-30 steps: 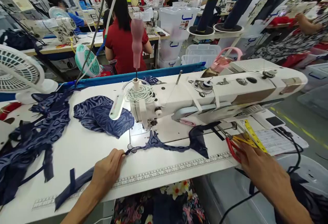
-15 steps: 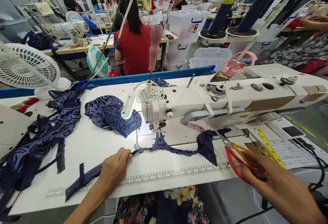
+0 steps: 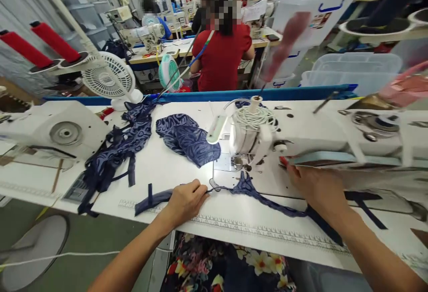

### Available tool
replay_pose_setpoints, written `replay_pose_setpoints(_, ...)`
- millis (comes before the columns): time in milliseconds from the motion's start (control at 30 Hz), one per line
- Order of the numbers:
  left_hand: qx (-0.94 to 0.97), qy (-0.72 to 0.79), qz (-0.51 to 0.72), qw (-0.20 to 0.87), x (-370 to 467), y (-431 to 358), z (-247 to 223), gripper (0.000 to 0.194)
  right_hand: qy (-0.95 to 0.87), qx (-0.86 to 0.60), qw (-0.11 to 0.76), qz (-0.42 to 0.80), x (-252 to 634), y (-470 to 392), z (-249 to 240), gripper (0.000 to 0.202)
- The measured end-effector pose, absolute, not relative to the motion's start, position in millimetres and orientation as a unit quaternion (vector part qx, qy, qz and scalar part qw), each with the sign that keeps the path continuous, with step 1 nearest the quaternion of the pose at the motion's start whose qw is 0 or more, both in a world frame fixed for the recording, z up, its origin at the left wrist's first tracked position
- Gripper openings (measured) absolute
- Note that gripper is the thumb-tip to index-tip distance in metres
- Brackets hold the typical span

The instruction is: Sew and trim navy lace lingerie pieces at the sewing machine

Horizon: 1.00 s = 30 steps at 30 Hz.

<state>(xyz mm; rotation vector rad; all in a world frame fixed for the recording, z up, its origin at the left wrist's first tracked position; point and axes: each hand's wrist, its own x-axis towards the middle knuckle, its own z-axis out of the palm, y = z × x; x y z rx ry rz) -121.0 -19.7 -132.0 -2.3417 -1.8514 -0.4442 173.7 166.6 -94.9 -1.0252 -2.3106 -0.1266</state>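
Note:
My left hand (image 3: 189,198) is closed around a dark navy strap of a lace garment piece (image 3: 245,185) at the table's front edge. From there the narrow trim runs right across the white table to a dark fabric end (image 3: 323,225). My right hand (image 3: 317,189) reaches under the arm of the sewing machine (image 3: 254,136), fingers bent together at a small red thing (image 3: 283,160) that is mostly hidden. Left of the needle area lies a folded navy patterned lace piece (image 3: 189,140). A heap of navy lace garments (image 3: 123,149) lies farther left.
A second sewing machine (image 3: 56,127) stands at the left, with a white fan (image 3: 109,76) behind it. A printed ruler (image 3: 240,227) runs along the table's front edge. Beyond the blue cloth barrier (image 3: 214,95) sits a person in red (image 3: 220,58). Clear plastic bins (image 3: 354,73) stand behind.
My view has turned left. My right hand has moved from the front right to under the machine arm, and the orange-and-red scissors it held are out of sight. My left hand still grips the strap.

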Motion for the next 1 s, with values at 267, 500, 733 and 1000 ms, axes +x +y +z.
replay_pose_setpoints(267,-0.803,-0.574,-0.141,0.076,-114.8,-14.6,-122.0,0.018,-0.962,-0.150,0.228,-0.016,116.0,95.5,-122.9,0.032)
replay_pose_setpoints(500,-0.780,-0.583,-0.159,0.162,-142.9,12.7,-94.7,0.029,-0.915,-0.185,0.297,-0.203,149.9,124.2,-111.4,0.023)
replay_pose_setpoints(733,-0.848,-0.491,-0.105,0.170,-144.8,-6.3,-101.6,0.039,-0.951,-0.129,0.240,-0.150,186.4,106.2,-121.9,0.031)
replay_pose_setpoints(1000,-0.798,-0.538,-0.163,0.215,-106.6,6.8,-115.1,0.030,-0.960,-0.133,0.247,0.019,136.5,98.3,-114.2,0.026)
